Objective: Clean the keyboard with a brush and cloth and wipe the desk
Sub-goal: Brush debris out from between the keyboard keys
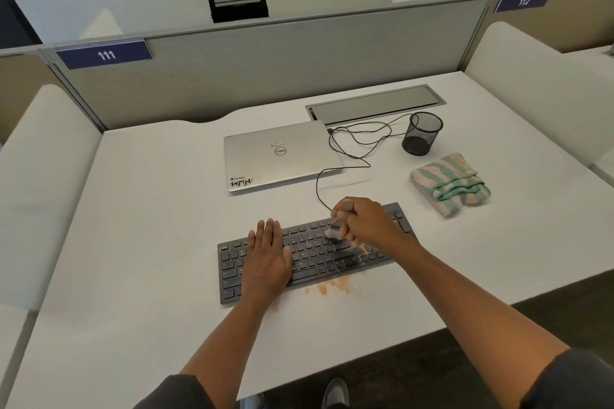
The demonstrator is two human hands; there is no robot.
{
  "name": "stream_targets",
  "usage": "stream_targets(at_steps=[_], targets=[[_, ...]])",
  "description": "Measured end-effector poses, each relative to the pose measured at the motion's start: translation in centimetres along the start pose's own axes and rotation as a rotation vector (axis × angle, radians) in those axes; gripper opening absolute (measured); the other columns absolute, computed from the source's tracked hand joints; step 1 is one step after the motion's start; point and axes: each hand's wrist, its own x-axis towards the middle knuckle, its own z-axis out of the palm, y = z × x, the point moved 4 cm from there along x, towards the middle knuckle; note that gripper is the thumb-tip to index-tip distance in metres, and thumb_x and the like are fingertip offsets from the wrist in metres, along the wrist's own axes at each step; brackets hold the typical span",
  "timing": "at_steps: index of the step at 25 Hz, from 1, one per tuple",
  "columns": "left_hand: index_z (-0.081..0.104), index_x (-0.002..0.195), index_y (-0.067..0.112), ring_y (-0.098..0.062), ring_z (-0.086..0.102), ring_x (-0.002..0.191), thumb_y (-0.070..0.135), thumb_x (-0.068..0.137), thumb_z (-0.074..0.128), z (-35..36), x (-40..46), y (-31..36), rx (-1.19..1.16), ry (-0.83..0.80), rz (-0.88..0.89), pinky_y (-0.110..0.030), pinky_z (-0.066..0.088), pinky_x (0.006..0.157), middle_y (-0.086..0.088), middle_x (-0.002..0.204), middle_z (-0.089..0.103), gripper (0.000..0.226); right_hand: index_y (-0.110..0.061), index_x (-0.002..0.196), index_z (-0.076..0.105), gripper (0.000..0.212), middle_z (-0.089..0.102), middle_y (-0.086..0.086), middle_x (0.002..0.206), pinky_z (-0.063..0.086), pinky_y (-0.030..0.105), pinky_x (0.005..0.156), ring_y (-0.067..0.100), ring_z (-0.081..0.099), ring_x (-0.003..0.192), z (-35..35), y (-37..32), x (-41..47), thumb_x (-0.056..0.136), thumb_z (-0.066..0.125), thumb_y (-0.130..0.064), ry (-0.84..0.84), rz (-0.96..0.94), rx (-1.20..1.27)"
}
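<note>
One dark keyboard [309, 251] lies across the lower middle of the frame on a white desk [139, 209], tilted so its right end sits higher in the picture. The left hand [267, 259] lies flat on the keyboard's left half, fingers straight and together, holding nothing. The right hand [362, 219] is curled round the handle of one small brush [335, 231], whose bristles point down onto the keys at the middle of the board; the brush itself is blurred. Orange-brown crumbs [334, 285] are scattered on the desk just below the keyboard's front edge, with a few more on the keys near the bristles. One striped green-and-peach cloth [450, 184] lies folded at centre right, apart from the keyboard. Above it stands one black mesh cup [422, 133]. One closed silver laptop [280, 156] sits in the middle of the frame, and one thin black cable [349, 143] loops from beside it down to the keyboard. Two blue number plates, 111 [104, 55] at upper left and 112 [523, 1] at upper right, are fixed on the grey partition [299, 53].
</note>
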Motion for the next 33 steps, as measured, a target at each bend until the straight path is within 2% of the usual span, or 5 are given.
stream_targets(at_steps=[4, 11, 15, 21, 33], targets=[[0.003, 0.161, 0.007, -0.023, -0.007, 0.156, 0.049, 0.087, -0.009, 0.0, 0.5, 0.9, 0.002, -0.014, 0.011, -0.038, -0.011, 0.125, -0.010, 0.170, 0.002, 0.086, -0.010, 0.098, 0.070, 0.019, 0.070, 0.000, 0.083, 0.046, 0.011, 0.053, -0.002, 0.063, 0.058, 0.8, -0.3, 0.4, 0.100, 0.054, -0.021, 0.024, -0.077, -0.093], [-0.001, 0.161, 0.008, -0.024, -0.011, 0.156, 0.047, 0.092, -0.007, -0.2, 1.7, 3.9, -0.013, -0.044, 0.076, -0.040, -0.013, 0.125, -0.011, 0.170, -0.003, 0.080, -0.014, 0.087, 0.072, 0.024, 0.073, -0.005, 0.090, 0.049, 0.024, 0.070, 0.010, 0.065, 0.084, -1.3, -0.2, 1.6, 0.096, 0.055, -0.028, 0.133, -0.111, -0.199], [0.002, 0.161, 0.007, -0.026, -0.008, 0.156, 0.038, 0.105, 0.015, 0.1, 1.9, 4.7, -0.033, -0.034, 0.088, -0.040, -0.012, 0.125, -0.013, 0.170, 0.000, 0.065, -0.018, 0.080, 0.072, 0.025, 0.073, -0.006, 0.087, 0.047, 0.025, 0.070, 0.007, 0.064, 0.080, 0.1, -0.2, 1.3, 0.096, 0.056, -0.029, 0.045, -0.140, -0.244], [0.004, 0.161, 0.007, -0.025, -0.007, 0.157, 0.046, 0.090, -0.009, 0.7, 1.9, 4.5, -0.026, -0.006, 0.097, -0.041, -0.011, 0.125, -0.013, 0.170, 0.002, 0.083, -0.001, 0.078, 0.068, 0.021, 0.071, 0.009, 0.081, 0.038, 0.013, 0.055, 0.016, 0.057, 0.067, -1.8, -0.7, 1.6, 0.092, 0.057, -0.013, 0.077, -0.139, -0.255], [0.007, 0.161, 0.006, -0.027, -0.002, 0.157, 0.045, 0.093, -0.003, 0.6, 1.9, 4.6, -0.040, 0.002, 0.103, -0.041, -0.009, 0.126, -0.014, 0.169, 0.007, 0.079, -0.005, 0.080, 0.067, 0.026, 0.072, 0.007, 0.080, 0.051, 0.035, 0.070, 0.022, 0.066, 0.078, -1.4, -1.3, 1.7, 0.093, 0.047, -0.018, 0.048, -0.083, -0.307]])
